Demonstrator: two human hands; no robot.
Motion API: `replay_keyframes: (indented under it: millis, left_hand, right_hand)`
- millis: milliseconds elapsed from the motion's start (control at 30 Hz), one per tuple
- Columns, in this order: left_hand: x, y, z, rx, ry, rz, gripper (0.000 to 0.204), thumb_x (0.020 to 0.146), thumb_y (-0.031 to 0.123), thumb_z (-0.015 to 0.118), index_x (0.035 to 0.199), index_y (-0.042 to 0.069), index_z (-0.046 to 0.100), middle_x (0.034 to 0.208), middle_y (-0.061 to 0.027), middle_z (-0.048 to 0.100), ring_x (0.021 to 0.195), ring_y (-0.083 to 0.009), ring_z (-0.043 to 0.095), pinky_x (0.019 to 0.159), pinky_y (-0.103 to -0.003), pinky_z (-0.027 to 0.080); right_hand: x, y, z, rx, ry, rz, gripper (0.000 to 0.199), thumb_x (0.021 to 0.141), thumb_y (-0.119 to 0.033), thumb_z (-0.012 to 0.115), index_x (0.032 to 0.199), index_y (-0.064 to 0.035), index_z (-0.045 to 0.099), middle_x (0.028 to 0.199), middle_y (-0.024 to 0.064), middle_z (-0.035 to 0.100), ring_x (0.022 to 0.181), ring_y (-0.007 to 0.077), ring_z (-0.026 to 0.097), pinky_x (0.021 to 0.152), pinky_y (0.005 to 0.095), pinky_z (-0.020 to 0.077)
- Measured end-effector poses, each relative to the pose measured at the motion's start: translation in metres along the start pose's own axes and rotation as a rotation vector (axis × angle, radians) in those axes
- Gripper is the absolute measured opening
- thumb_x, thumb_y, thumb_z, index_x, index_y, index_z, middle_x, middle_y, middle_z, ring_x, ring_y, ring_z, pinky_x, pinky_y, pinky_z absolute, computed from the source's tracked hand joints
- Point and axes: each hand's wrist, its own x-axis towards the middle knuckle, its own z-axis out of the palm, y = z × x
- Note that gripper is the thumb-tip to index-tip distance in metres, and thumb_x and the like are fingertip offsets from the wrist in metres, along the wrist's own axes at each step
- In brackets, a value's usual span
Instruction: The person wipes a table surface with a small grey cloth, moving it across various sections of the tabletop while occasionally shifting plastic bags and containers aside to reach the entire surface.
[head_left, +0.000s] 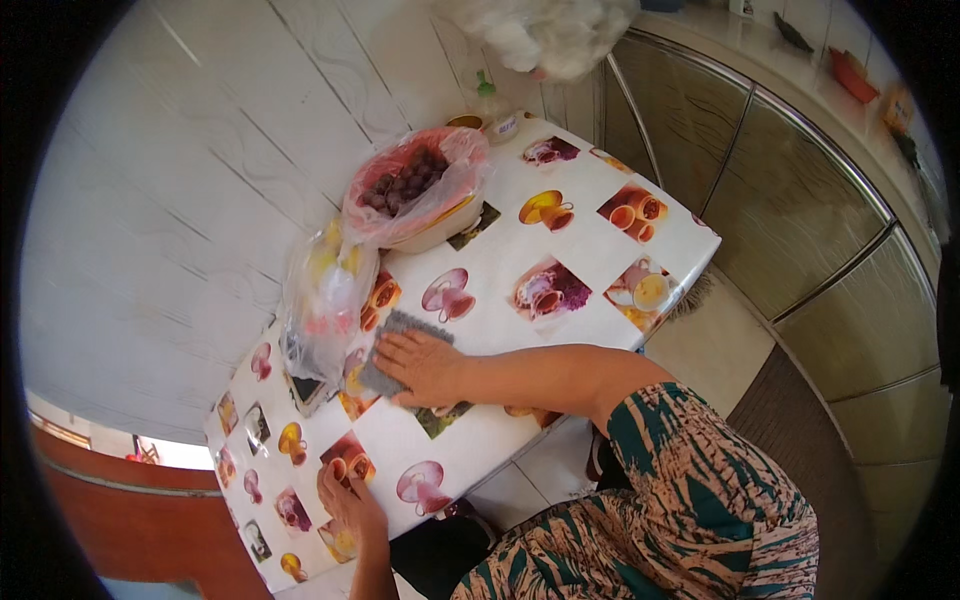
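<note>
My right hand lies palm down on a grey cloth on the table, its fingers spread flat over the cloth. The table wears a white cover printed with cups, saucers and flowers. My left hand rests on the cover near the front edge, fingers stretched out and nothing visible in them. Beside the cloth is a clear plastic bag with yellow and reddish things inside. Behind it stands a basin lined with a thin pink plastic bag, holding dark grapes.
A clear bottle with a green top stands at the table's far corner by the white wall. A bundle of white plastic bags hangs above. Cabinets curve along the right, under a counter holding a red object.
</note>
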Motion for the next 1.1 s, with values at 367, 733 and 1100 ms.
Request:
replay_keyframes:
  millis: [367, 733, 1100]
  left_hand:
    - [-0.008, 0.010, -0.005, 0.099, -0.042, -0.122, 0.038, 0.096, 0.025, 0.051, 0.125, 0.001, 0.048, 0.129, -0.0179, 0.047, 0.122, -0.0349, 0.043, 0.104, -0.045, 0.034]
    - [0.010, 0.045, -0.023, 0.158, -0.189, -0.230, 0.050, 0.099, 0.043, 0.045, 0.134, 0.008, 0.045, 0.136, -0.0148, 0.045, 0.125, -0.0317, 0.045, 0.105, -0.044, 0.034]
    - [0.003, 0.009, -0.004, 0.065, -0.071, -0.039, 0.039, 0.099, 0.025, 0.048, 0.127, -0.002, 0.047, 0.128, -0.0221, 0.049, 0.120, -0.0380, 0.046, 0.102, -0.046, 0.038]
  right_hand:
    - [-0.118, 0.220, -0.103, -0.232, 0.253, 0.460, 0.066, 0.091, -0.053, 0.047, 0.139, -0.0071, 0.045, 0.147, 0.0157, 0.038, 0.138, 0.0304, 0.032, 0.111, 0.0461, 0.0273]
    - [-0.035, 0.284, -0.105, -0.309, 0.185, 0.577, 0.068, 0.092, -0.051, 0.042, 0.143, -0.0080, 0.040, 0.151, 0.0123, 0.035, 0.142, 0.0271, 0.026, 0.113, 0.0440, 0.0238]
    - [-0.169, 0.302, -0.137, -0.446, 0.210, 0.930, 0.068, 0.095, -0.059, 0.034, 0.147, -0.0146, 0.036, 0.153, 0.0088, 0.031, 0.143, 0.0258, 0.025, 0.113, 0.0456, 0.0245]
